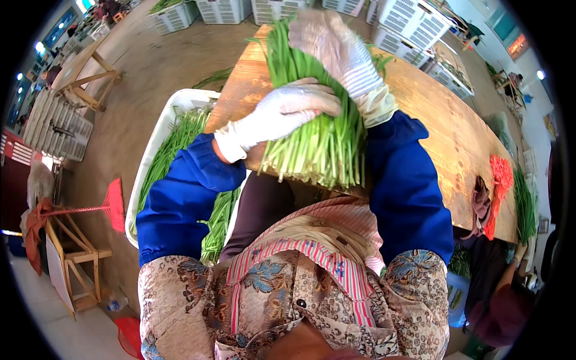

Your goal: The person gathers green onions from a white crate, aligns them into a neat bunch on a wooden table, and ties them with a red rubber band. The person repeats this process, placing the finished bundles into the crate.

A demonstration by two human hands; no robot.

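A thick bunch of green leafy stalks, perhaps garlic chives, lies on a wooden table, its pale cut ends at the edge near my body. My left hand, in a whitish knit glove, rests across the middle of the bunch with its fingers loosely bent. Farther up, my right hand, gloved with a striped cuff, is over the leafy part and blurred; whether its fingers grip leaves cannot be told.
A white plastic crate of similar stalks stands left of the table. Red plastic ties and a dark cloth lie at the table's right end, near a co-worker. White crates stand beyond; a red broom is at left.
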